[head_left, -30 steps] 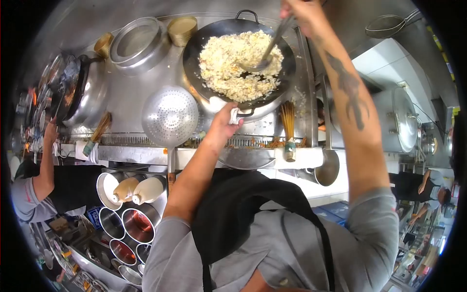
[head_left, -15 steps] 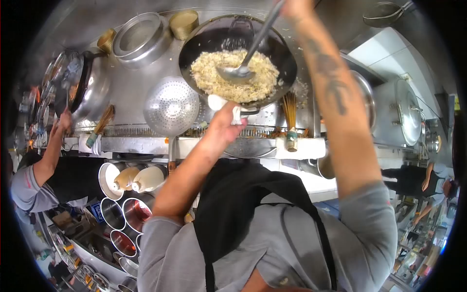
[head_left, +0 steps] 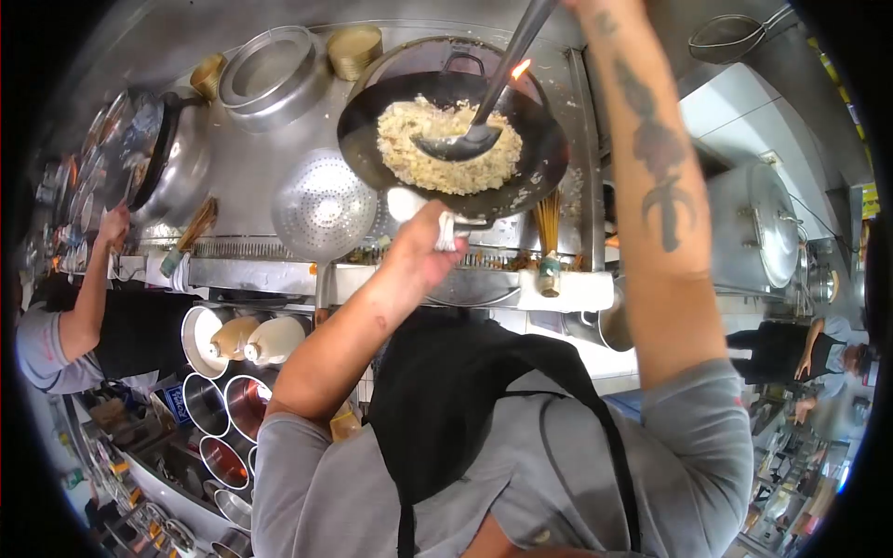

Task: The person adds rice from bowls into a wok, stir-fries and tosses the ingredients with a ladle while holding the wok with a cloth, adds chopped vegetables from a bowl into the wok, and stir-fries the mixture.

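Note:
My left hand (head_left: 433,244) is closed around a folded white cloth (head_left: 406,204) at the near handle of a black wok (head_left: 365,139). Fried rice (head_left: 446,174) lies in the middle of the wok. My right hand (head_left: 579,5) is at the top edge of the view, mostly cut off, at the upper end of a long metal ladle (head_left: 479,139). The ladle's bowl rests over the rice. The wok is tilted and shifted towards me off its burner ring, and a small orange flame (head_left: 521,69) shows behind it.
Left of the wok lies a perforated strainer (head_left: 326,205); bamboo brushes (head_left: 549,244) stand at the counter edge. Bottles (head_left: 276,340) and metal pots (head_left: 205,404) are at lower left. A co-worker's hand (head_left: 114,226) is at another wok. A lidded pot (head_left: 779,228) sits right.
The wok has moved off its ring and tilted, and the rice has gathered into a smaller mound. The ladle's bowl has shifted left. A flame has appeared behind the wok.

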A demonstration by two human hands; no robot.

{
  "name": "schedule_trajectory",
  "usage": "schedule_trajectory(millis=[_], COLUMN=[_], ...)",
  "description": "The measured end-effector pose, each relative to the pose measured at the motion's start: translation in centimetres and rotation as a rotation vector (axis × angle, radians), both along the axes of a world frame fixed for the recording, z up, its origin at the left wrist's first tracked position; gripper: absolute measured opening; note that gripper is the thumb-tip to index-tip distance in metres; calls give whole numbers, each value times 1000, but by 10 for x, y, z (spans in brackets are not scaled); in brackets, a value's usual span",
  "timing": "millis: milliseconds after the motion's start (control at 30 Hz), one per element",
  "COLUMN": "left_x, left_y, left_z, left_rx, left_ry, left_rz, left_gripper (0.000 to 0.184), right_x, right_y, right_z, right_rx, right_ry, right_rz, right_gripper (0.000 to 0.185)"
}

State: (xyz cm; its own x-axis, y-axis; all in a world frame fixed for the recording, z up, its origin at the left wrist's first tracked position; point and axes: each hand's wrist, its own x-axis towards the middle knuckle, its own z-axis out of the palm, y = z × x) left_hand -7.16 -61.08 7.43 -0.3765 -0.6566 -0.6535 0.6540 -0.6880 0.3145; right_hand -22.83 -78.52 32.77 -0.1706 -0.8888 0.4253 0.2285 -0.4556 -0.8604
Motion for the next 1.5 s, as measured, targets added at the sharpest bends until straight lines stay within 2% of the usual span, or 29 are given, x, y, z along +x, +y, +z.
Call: schedule_trajectory(millis=[67,100,167,200,233,267,300,333,367,433,467,533,567,633,667,733,800,833,867,933,967,1067,1133,1200,1267,1300,1400,1467,1500], left_x=[-2,-1,1,3,0,1,3,10,5,3,1,-6,-9,-9,-8,-9,-9,-11,-10,-11,-9,-11,-11,-9,-6,-11,-11,-10,-9], left_y=[10,23,49,56,59,38,18,-11,-39,-66,-74,-79,-77,-74,-76,-76,-77,-77,-81,-75,-75,-74,-78,-72,-69,-76,-75,-73,-70], left_z=[-47,-77,-135,-131,-101,-88,-74,-90,-70,-101,-110,-115,-117,-113,-109,-106,-107,-107,-104,-101,-96,-104,-101,-94,-82,-113,-96,-100,-99], left_rx=[-580,-573,-559,-84,-133,-96,-64,-204,0,-77,-127,-120,-107,-100,-102,-111,-107,-66,-60,-26,-47,-83,-85,-72,-70,-88,-64,-55,-44], left_ry=[-479,-507,-560,-194,-211,-181,-152,-90,-127,-96,-60,-85,-97,-112,-119,-128,-129,-169,-192,-236,-200,-167,-169,-171,-179,-120,-169,-160,-159], left_rz=[14,-14,-70,-84,-59,29,117,56,53,41,40,61,67,61,60,62,63,75,83,83,82,79,99,104,94,104,86,104,114], left_gripper=[19,24,34,34,29,24,19,17,15,13,12,11,10,9,8,9,9,10,10,11,14,14,14,13,12,13,15,15,14], right_x=[13,12,7,4,10,2,-19,-30,-62,-125,-62,-13,-2,8,21,23,21,22,23,41,53,61,65,70,77,73,71,59,55], right_y=[2,-12,-3,9,35,40,46,56,40,8,49,39,8,-55,-62,-67,-52,-35,-25,-72,-76,-102,-63,-17,-33,-40,13,31,9], right_z=[-66,-102,-87,-61,-22,6,49,73,79,91,67,-15,-75,-130,-129,-79,-41,-40,-41,-135,-149,-108,-77,-95,-139,-134,-65,-79,-121], right_rx=[122,178,68,-18,24,-75,-209,-206,-240,-210,-359,-220,-176,0,82,35,-245,-253,-260,-34,23,10,32,-61,34,29,88,15,-8], right_ry=[302,165,42,28,-48,64,-42,-18,-79,-193,-43,109,359,297,266,158,-9,-7,-4,126,323,443,320,298,427,421,386,316,339], right_rz=[-288,-239,-167,-99,-133,-219,-122,-140,96,562,324,-199,-280,-138,-66,-328,-165,-64,37,115,102,53,38,250,350,338,202,210,184], right_gripper=[20,16,13,14,18,20,20,20,19,18,12,15,17,22,24,25,27,27,27,28,25,24,25,20,19,20,21,20,20])
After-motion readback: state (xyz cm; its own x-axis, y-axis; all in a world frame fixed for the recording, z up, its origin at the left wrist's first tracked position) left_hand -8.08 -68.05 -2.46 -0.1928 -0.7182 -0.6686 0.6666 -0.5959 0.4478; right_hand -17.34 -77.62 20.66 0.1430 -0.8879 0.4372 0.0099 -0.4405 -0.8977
